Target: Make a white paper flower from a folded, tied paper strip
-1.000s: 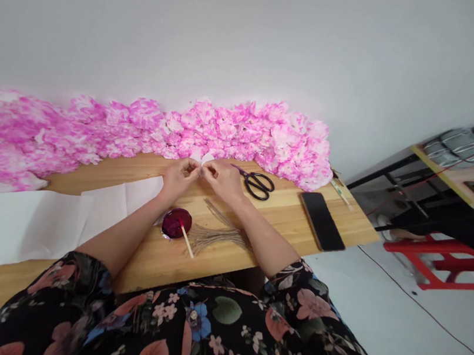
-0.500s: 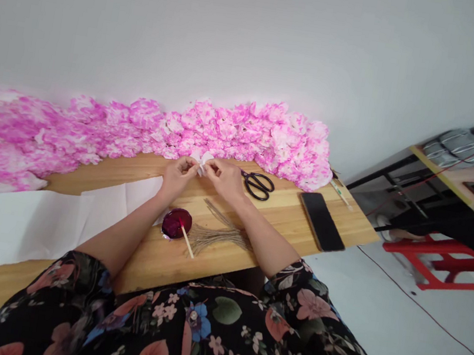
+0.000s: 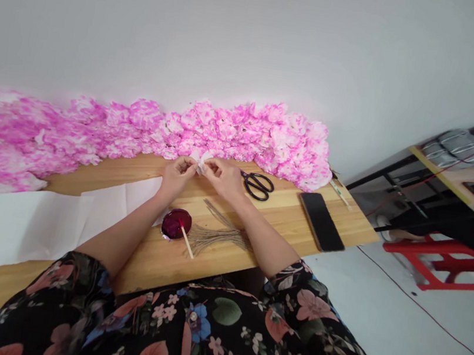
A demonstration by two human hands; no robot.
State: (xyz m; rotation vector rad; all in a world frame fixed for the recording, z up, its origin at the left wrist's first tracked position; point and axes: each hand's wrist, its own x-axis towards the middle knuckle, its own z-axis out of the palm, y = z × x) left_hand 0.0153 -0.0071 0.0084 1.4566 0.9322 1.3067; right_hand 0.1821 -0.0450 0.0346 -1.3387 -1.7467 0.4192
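A small white paper flower (image 3: 201, 159) is pinched between my two hands, in front of the row of pink flowers. My left hand (image 3: 179, 172) is closed on its left side, thumb against fingertips. From the right, my right hand (image 3: 223, 178) grips it with thumb and forefinger; the finer detail at the fingertips is too small to make out. Pink and white paper flowers (image 3: 244, 131) lie heaped along the wall just beyond. Black-handled scissors (image 3: 257, 186) rest beside my right hand, their blades partly hidden by it.
Nearer me stand a dish of dark red liquid (image 3: 176, 223) with a stick (image 3: 187, 239) in it and a bundle of thin wires (image 3: 217, 235). White paper sheets (image 3: 56, 222) lie left, a phone (image 3: 322, 222) right. A red stool (image 3: 446, 265) stands beyond the table (image 3: 137, 275).
Both hands stay in almost the same place. The white petals between my fingertips have shifted very slightly; nothing else has visibly moved.
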